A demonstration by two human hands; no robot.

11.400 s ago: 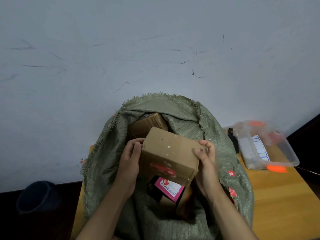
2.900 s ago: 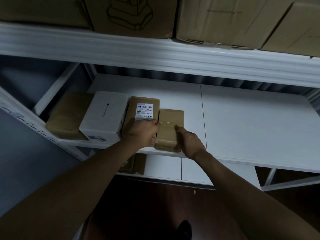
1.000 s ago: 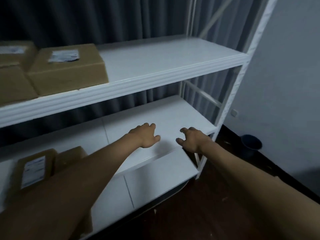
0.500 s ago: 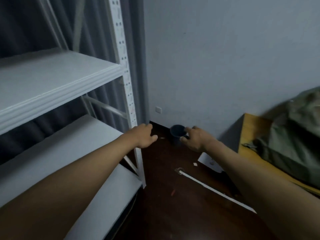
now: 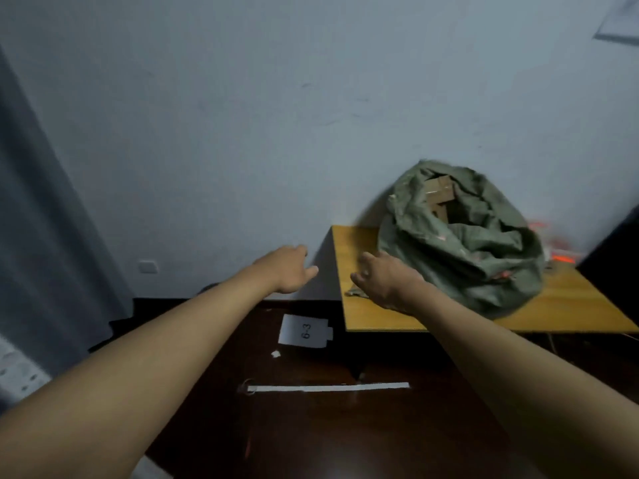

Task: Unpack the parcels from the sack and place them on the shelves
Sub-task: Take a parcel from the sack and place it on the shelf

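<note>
Out over the dark floor, the left hand (image 5: 288,271) and right hand (image 5: 383,281) reach forward, fingers loose and holding nothing. Right of them, the crumpled green woven sack (image 5: 463,243) sits on the wooden tabletop (image 5: 560,302) — brown cardboard parcels (image 5: 438,197) showing inside. Tugging the soft rim could tip parcels out. A white floor tag (image 5: 303,330) reads "6-3".

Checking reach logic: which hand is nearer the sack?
Right. The right hand is over the table edge, just short of the sack; the left hand hangs farther left, off the table.
</note>
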